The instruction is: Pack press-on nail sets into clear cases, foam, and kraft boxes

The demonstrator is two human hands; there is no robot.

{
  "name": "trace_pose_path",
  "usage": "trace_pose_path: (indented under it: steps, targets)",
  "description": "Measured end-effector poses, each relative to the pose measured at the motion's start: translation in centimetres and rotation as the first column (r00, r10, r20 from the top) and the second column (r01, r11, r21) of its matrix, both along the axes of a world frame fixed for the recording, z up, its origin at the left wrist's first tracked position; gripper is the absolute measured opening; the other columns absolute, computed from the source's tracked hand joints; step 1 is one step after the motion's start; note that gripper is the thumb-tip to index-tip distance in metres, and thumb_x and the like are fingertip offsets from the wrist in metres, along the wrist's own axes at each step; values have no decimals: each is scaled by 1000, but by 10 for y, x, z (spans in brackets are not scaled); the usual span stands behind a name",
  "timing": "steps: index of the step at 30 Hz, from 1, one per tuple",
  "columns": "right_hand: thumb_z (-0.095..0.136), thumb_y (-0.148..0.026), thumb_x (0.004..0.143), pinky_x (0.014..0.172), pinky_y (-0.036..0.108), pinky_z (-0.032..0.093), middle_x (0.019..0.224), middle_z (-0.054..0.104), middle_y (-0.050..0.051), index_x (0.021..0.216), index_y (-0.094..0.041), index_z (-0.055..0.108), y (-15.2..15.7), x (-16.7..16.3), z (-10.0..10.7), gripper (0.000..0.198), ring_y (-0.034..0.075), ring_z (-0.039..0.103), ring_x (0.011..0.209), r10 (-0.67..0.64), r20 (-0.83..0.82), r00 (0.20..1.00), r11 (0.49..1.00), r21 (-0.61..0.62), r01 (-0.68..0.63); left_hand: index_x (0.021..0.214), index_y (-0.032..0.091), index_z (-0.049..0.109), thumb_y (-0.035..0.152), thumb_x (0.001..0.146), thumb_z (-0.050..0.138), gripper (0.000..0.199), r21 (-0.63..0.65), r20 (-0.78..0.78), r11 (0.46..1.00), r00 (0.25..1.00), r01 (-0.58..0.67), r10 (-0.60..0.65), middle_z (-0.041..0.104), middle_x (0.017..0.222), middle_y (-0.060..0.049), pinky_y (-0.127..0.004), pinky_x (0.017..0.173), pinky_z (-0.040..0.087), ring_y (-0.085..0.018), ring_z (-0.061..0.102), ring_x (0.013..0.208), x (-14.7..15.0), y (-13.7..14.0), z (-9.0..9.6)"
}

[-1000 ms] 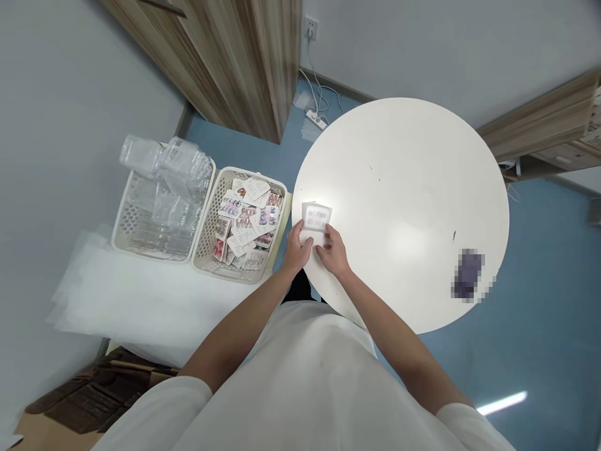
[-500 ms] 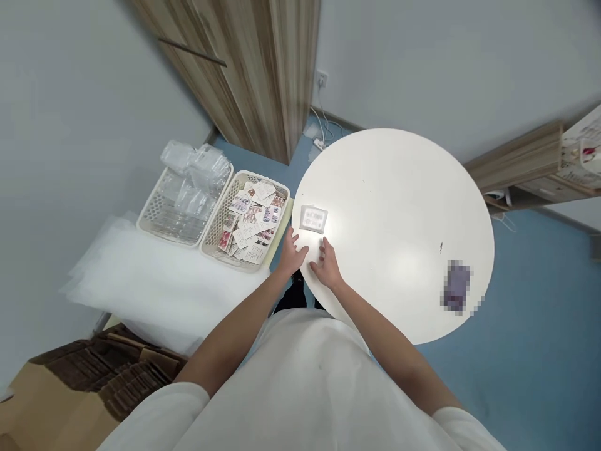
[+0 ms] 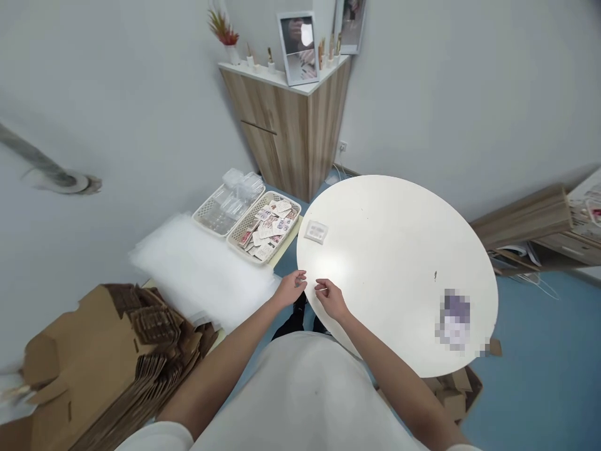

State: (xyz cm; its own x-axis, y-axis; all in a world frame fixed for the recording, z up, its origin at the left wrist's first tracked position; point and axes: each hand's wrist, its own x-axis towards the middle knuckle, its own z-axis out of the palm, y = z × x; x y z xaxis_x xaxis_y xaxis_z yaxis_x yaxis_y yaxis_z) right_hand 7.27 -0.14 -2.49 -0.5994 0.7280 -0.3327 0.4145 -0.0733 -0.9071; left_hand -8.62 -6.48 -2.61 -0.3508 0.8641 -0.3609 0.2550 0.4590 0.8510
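My left hand (image 3: 291, 289) hovers by the near left edge of the round white table (image 3: 385, 250). Its fingers are loosely bent and apart, with nothing visible in them. Facing it across a small gap, my right hand (image 3: 331, 298) is over the table with curved fingers and also looks bare. Beyond both hands, a small clear packet (image 3: 316, 232) lies flat near the table's left rim. Rows of small oval shapes show inside it, too faint to name. Neither hand touches the packet.
Left of the table stand a basket of printed cards (image 3: 267, 233) and a basket of clear plastic cases (image 3: 225, 207). White foam sheets (image 3: 201, 269) and folded cardboard boxes (image 3: 103, 357) lie nearer me. A blurred purple item (image 3: 455, 316) is at the table's right.
My hands have drawn back from the packet toward me, which stays on the table. The head view has tilted up, bringing the cabinet top with picture frames into sight.
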Motion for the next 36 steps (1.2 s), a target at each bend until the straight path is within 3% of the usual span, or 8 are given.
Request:
trace_pose_path:
  steps: [6,11,18,24,27,29,33,36]
  targets:
    - [48,-29,72,67,29,48,89,62,5,98,-18,56,-20,-10,-1,29,13,58,70,141,-25,990,989,-40,-142,112,18,50,32,78,49,37,-6,3,992,992,-126,126,59,107,-8,-28,75,47,-15,58,87,8,-58,13]
    - [49,-30,73,67,29,47,92,63,5,99,-19,56,-42,-41,30,29,15,58,74,332,-35,943,943,12,-332,111,19,51,33,77,50,37,45,-42,975,974,-219,221,60,105,-7,-28,76,46,-15,58,87,-4,-103,33]
    - [49,-30,75,69,31,46,98,61,5,103,-21,55,-85,-98,95,30,14,58,74,655,12,756,729,254,-635,109,19,51,28,78,47,33,207,-193,948,940,-240,280,61,104,-6,-27,74,46,-15,59,85,-38,-167,89]
    - [48,-26,78,78,33,44,104,56,6,107,-22,52,-150,-157,113,30,17,54,90,771,81,631,512,510,-691,111,20,51,31,79,45,34,178,-451,955,842,-239,295,60,103,-6,-29,76,44,-17,57,87,-73,-258,128]
    - [50,-26,77,89,36,39,109,52,8,106,-22,54,-185,-182,115,29,20,48,104,805,130,579,391,617,-683,112,21,50,35,81,41,36,76,-618,944,728,-322,298,58,107,-8,-32,80,41,-21,54,96,-90,-304,130]
    - [51,-28,77,91,37,37,114,50,9,106,-21,56,-205,-195,115,30,21,44,109,802,180,570,339,648,-682,113,20,49,40,80,41,39,-16,-691,927,675,-375,261,57,110,-9,-34,81,40,-24,52,100,-100,-330,126]
    - [51,-34,77,94,40,33,120,45,13,106,-17,57,-232,-214,108,34,26,39,115,755,317,575,262,657,-707,113,16,50,49,78,40,49,-204,-691,887,703,-415,170,58,106,-12,-34,74,42,-27,54,96,-112,-364,113]
    - [52,-36,76,94,39,32,122,42,17,107,-13,56,-239,-225,100,39,28,39,115,693,400,601,255,643,-722,112,16,51,53,76,41,52,-255,-659,864,732,-434,174,59,105,-12,-33,69,42,-26,55,94,-116,-375,103]
